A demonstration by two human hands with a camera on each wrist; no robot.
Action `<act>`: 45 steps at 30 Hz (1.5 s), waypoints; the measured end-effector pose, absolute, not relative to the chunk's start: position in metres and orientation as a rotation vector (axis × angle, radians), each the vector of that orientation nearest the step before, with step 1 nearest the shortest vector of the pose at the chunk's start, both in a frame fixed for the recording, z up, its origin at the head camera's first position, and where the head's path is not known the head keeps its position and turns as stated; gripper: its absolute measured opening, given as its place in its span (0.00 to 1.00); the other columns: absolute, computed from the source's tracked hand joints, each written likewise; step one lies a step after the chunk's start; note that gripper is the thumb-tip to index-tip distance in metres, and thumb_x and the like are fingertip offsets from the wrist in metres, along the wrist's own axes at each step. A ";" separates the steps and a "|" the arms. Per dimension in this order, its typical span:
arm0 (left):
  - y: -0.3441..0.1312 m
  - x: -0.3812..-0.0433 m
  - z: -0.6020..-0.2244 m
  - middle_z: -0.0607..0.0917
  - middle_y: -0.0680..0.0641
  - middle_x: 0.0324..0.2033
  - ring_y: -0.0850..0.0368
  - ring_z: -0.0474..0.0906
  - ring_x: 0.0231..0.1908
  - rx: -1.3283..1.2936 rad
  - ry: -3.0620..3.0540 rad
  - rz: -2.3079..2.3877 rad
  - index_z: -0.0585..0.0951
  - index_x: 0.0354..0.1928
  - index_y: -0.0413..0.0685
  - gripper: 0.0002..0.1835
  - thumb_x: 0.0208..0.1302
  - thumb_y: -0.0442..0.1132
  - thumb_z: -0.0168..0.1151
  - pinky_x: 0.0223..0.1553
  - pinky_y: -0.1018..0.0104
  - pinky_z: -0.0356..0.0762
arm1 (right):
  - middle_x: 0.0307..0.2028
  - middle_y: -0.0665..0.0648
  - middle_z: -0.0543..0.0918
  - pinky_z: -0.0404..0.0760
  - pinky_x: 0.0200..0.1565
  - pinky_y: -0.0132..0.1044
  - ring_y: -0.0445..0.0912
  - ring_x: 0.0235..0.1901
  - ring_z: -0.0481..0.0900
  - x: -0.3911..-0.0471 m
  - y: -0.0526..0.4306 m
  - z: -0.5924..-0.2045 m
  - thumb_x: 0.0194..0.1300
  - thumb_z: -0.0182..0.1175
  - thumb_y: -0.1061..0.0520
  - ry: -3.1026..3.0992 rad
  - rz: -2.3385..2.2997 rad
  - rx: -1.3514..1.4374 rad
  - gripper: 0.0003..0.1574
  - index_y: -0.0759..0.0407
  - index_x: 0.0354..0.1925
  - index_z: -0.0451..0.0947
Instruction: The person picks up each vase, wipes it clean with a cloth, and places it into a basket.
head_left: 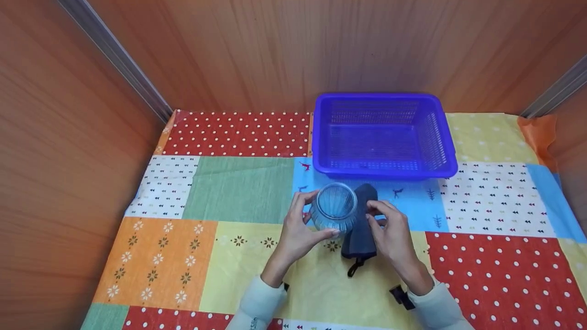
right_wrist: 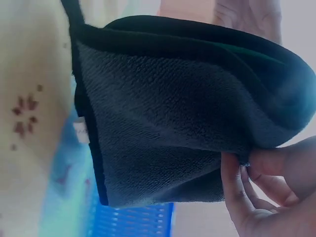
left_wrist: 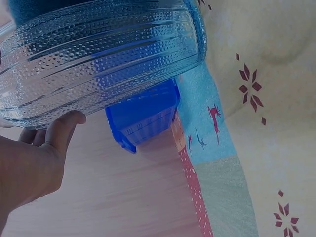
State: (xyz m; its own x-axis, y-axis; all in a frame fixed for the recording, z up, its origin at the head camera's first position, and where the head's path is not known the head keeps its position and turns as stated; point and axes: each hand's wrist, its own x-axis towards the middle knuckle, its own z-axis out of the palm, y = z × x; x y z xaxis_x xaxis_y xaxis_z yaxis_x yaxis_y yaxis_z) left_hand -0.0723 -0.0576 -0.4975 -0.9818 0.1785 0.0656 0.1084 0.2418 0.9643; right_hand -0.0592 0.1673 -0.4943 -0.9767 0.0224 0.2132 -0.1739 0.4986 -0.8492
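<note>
A round, ribbed clear glass jar (head_left: 336,208) is held in my left hand (head_left: 299,229), its wide mouth turned up toward the head camera. Fine dimples between its ribs show in the left wrist view, where the glass (left_wrist: 103,64) lies against the fingers. My right hand (head_left: 392,227) pinches the edge of a dark grey cloth (head_left: 361,229) just right of the jar. Seen from the right wrist, this cloth (right_wrist: 158,108) is fuzzy and folded over, with a black trimmed border, a hanging loop and a small white label (right_wrist: 81,130).
Behind the hands stands a purple-blue plastic basket (head_left: 385,173) with slotted walls, near the wooden back panel (head_left: 284,55). A patchwork-print tablecloth (head_left: 247,192) covers the table. Wooden side panels rise at left and right.
</note>
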 end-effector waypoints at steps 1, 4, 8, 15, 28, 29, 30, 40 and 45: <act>-0.058 -0.072 -0.498 0.73 0.50 0.65 0.49 0.71 0.66 0.282 2.432 1.878 0.72 0.72 0.55 0.46 0.52 0.44 0.87 0.68 0.41 0.76 | 0.44 0.65 0.86 0.90 0.45 0.54 0.59 0.44 0.87 -0.059 0.167 -0.498 0.68 0.62 0.78 -2.550 1.476 0.124 0.17 0.73 0.54 0.84; -0.058 -0.073 -0.499 0.73 0.50 0.65 0.49 0.70 0.67 0.296 2.432 1.876 0.72 0.72 0.55 0.46 0.52 0.45 0.87 0.68 0.40 0.75 | 0.44 0.65 0.87 0.90 0.45 0.55 0.59 0.44 0.87 -0.059 0.167 -0.509 0.68 0.62 0.78 -2.568 1.472 0.102 0.18 0.74 0.55 0.83; -0.059 -0.075 -0.499 0.72 0.49 0.66 0.49 0.70 0.67 0.331 2.424 1.870 0.71 0.73 0.54 0.47 0.52 0.44 0.87 0.68 0.40 0.75 | 0.42 0.64 0.87 0.90 0.43 0.52 0.58 0.43 0.86 -0.060 0.166 -0.518 0.68 0.62 0.78 -2.576 1.457 0.096 0.18 0.73 0.54 0.84; -0.061 -0.076 -0.498 0.72 0.49 0.66 0.48 0.70 0.68 0.337 2.432 1.835 0.70 0.72 0.54 0.48 0.50 0.40 0.88 0.68 0.42 0.76 | 0.41 0.64 0.87 0.87 0.39 0.42 0.56 0.39 0.87 -0.063 0.163 -0.535 0.68 0.63 0.77 -2.632 1.424 0.114 0.15 0.73 0.52 0.84; -0.065 -0.079 -0.500 0.72 0.48 0.67 0.46 0.72 0.68 0.369 2.438 1.816 0.71 0.72 0.51 0.50 0.47 0.35 0.88 0.66 0.46 0.78 | 0.40 0.63 0.87 0.84 0.37 0.37 0.55 0.37 0.86 -0.063 0.161 -0.554 0.68 0.63 0.76 -2.611 1.460 0.111 0.13 0.71 0.49 0.86; -0.065 -0.079 -0.500 0.72 0.47 0.67 0.46 0.72 0.69 0.378 2.433 1.821 0.71 0.73 0.51 0.50 0.47 0.35 0.88 0.66 0.46 0.78 | 0.40 0.63 0.87 0.84 0.37 0.36 0.55 0.37 0.86 -0.063 0.161 -0.554 0.68 0.63 0.76 -2.593 1.466 0.109 0.13 0.71 0.49 0.86; -0.065 -0.080 -0.500 0.72 0.47 0.66 0.46 0.72 0.69 0.385 2.429 1.823 0.71 0.73 0.51 0.50 0.48 0.36 0.88 0.66 0.46 0.78 | 0.40 0.63 0.87 0.83 0.37 0.35 0.55 0.37 0.86 -0.063 0.162 -0.553 0.68 0.63 0.76 -2.576 1.468 0.109 0.13 0.71 0.48 0.86; -0.057 -0.094 -0.504 0.71 0.46 0.64 0.46 0.70 0.70 0.462 2.409 1.827 0.70 0.75 0.50 0.50 0.51 0.36 0.86 0.66 0.45 0.78 | 0.39 0.62 0.86 0.79 0.32 0.30 0.55 0.37 0.85 -0.065 0.170 -0.533 0.69 0.63 0.76 -2.489 1.459 0.062 0.12 0.71 0.48 0.85; -0.051 -0.100 -0.503 0.71 0.47 0.65 0.48 0.69 0.70 0.489 2.425 1.824 0.70 0.75 0.51 0.49 0.51 0.37 0.87 0.66 0.46 0.78 | 0.39 0.63 0.87 0.83 0.36 0.28 0.57 0.40 0.86 -0.069 0.175 -0.525 0.68 0.63 0.77 -2.449 1.461 0.023 0.13 0.72 0.49 0.85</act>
